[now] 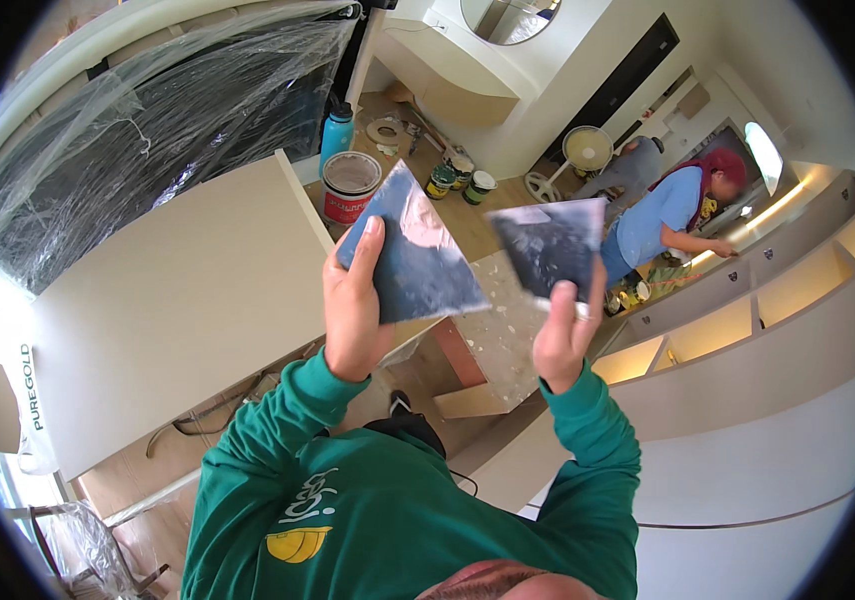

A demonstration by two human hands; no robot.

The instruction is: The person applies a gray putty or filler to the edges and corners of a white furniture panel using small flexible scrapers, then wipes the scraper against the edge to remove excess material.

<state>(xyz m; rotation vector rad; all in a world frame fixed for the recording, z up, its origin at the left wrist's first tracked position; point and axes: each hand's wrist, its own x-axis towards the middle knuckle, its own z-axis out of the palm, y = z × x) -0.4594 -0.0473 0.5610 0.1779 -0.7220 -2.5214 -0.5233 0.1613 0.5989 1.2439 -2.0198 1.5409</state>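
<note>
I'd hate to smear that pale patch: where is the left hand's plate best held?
Probably by its left corner, coming from the left, thumb on the face, as the left hand has it: the plate looks flat and thin, and the pale patch lies toward the upper-right edge.

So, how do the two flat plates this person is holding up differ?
Colour: the left plate looks blue-grey, while the right plate is nearly black.
Marks: the left plate has a broad pale pinkish patch; the right plate shows mostly faint smudges.
Pose: the left plate points one corner upward, whereas the right plate's top edge runs nearly level.
Both are flat and smeared, one in the left hand, one in the right hand.
</note>
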